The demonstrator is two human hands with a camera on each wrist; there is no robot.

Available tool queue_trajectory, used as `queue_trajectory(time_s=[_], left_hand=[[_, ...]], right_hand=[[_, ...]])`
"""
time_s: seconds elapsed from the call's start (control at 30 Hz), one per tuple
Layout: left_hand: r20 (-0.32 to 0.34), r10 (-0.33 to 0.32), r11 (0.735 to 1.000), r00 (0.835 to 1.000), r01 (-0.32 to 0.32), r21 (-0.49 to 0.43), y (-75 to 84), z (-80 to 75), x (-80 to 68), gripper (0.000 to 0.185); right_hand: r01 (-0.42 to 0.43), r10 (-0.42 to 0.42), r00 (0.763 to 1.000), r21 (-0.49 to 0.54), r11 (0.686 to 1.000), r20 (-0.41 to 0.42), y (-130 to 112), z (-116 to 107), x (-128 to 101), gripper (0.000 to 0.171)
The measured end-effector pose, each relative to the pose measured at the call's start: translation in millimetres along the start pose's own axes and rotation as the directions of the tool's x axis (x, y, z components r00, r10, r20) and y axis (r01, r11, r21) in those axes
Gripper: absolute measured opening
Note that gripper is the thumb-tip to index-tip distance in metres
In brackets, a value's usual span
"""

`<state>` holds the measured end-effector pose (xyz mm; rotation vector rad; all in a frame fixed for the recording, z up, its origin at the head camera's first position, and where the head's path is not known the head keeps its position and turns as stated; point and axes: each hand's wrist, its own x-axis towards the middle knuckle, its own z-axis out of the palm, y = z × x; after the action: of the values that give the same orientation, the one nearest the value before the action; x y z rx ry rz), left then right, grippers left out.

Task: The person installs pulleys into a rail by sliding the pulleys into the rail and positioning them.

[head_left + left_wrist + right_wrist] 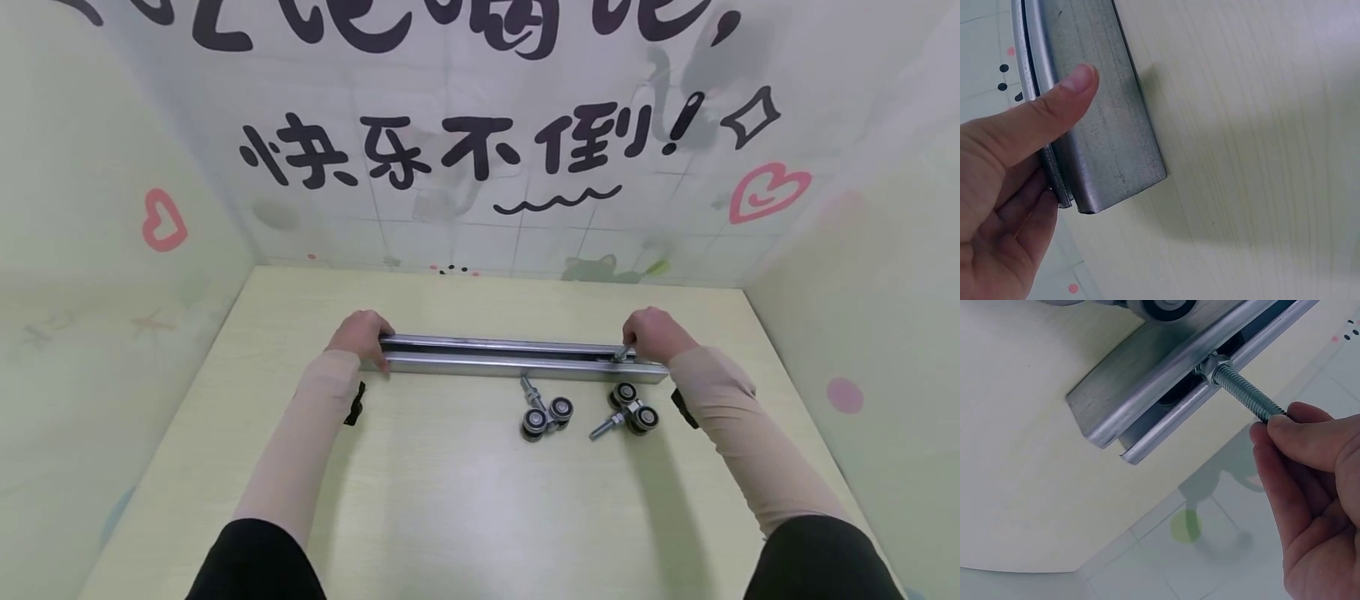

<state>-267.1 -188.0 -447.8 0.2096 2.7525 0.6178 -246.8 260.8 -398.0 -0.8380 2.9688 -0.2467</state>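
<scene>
A slotted metal rail (pixel 487 364) lies across the table, its slot facing up. At its left end my left hand (pixel 362 333) grips it, the thumb (pixel 1079 81) on the near side wall and the fingers behind the far edge. Near the right end, my right hand (pixel 657 333) pinches the tip of a threaded bolt (pixel 1247 392) between thumb and fingertips. That bolt, with a nut (pixel 1213 367) at its base, sticks up through the slot. Dark wheels (pixel 1175 395) show partly inside the channel; the lip hides the rest of this roller.
Two more rollers lie on the table in front of the rail: one roller (pixel 561 410) right of the middle, another roller (pixel 643 418) by the right end. Each has black wheels and a threaded bolt. A printed wall (pixel 465 200) stands behind the wooden table (pixel 465 500), with side walls left and right.
</scene>
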Motion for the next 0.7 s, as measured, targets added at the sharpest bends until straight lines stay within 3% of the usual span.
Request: queue_trajectory(time_s=[0.4,0.7], left_hand=[[-0.014,0.015,1.000,1.000,-0.015,0.006,-3.0,2.3,2.0,0.068],[-0.013,0.019,1.000,1.000,-0.019,0.010,-3.2,1.4,1.5,0.067]], right_hand=[[-0.035,0.035,0.999,-0.020,0.999,-0.011,17.8,-1.6,-11.7,0.022],[-0.093,0.093,0.995,-0.014,0.996,0.027,22.7,-5.8,-17.8,0.020]])
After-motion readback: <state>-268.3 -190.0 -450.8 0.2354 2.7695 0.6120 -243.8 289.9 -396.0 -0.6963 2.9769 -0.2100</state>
